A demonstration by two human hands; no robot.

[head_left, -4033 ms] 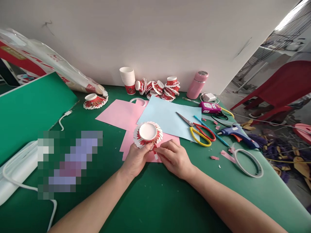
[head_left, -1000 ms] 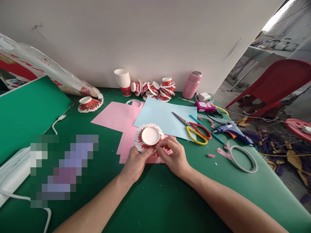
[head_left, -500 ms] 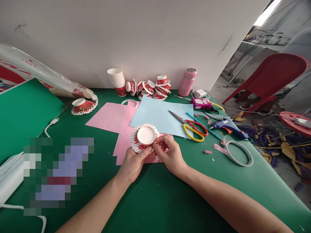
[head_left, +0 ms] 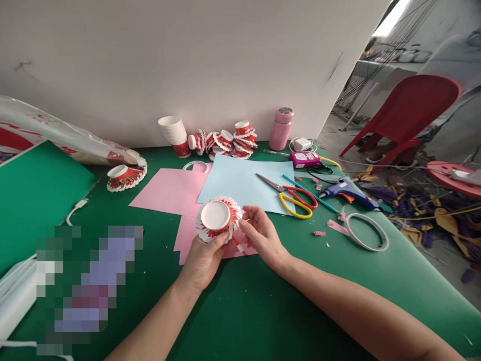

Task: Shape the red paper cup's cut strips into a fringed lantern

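Forearms (head_left: pixel 330 293) converge; left hand (head_left: pixel 205 260) grips fringed cup (head_left: pixel 215 215), right hand (head_left: pixel 266 241) curled alongside, grip unclear.

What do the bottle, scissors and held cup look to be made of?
Bottle: probably coated metal; smooth pink sheen, silvery lid top.
Scissors: likely steel blades, grey shine; plastic-looking red and yellow handles.
Cup: seems paper, matte white base, sides cut into folded strips.

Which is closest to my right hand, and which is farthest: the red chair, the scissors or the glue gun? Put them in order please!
Nearest to your right hand first:
1. scissors, just ahead and a bit right, partly on the blue paper
2. glue gun, farther right on the table
3. red chair, off past the table, far right
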